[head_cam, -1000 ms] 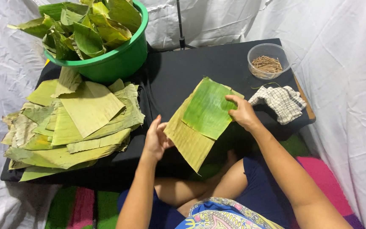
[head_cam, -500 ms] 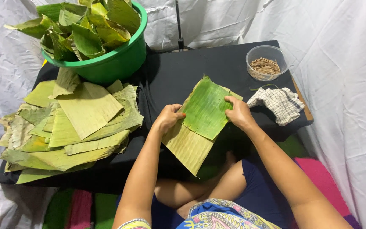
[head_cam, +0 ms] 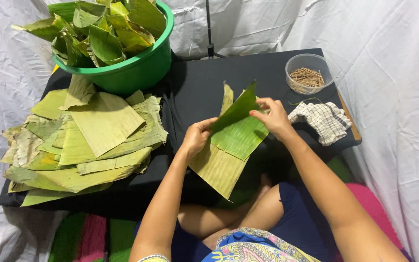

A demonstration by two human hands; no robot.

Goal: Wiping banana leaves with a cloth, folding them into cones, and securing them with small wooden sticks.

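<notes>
A green banana leaf piece [head_cam: 241, 133] lies on top of a paler leaf piece [head_cam: 217, 167] at the near edge of the black table [head_cam: 195, 87]. My left hand [head_cam: 197, 136] pinches the left side of the stacked leaves. My right hand [head_cam: 272, 116] grips the green leaf's right side and lifts its far corner up off the table, so that part stands folded upward. The paler leaf hangs over the table's front edge above my lap.
A pile of flat cut leaf pieces [head_cam: 83, 140] covers the table's left side. A green tub [head_cam: 132, 73] full of leaves stands at the back left. At the right stand a clear bowl of small sticks [head_cam: 309, 75] and a checked cloth [head_cam: 323, 121]. White sheets hang all around.
My left hand moved from the table's edge onto the leaves. The green leaf's far right corner, flat before, is now lifted and folding up in my right hand.
</notes>
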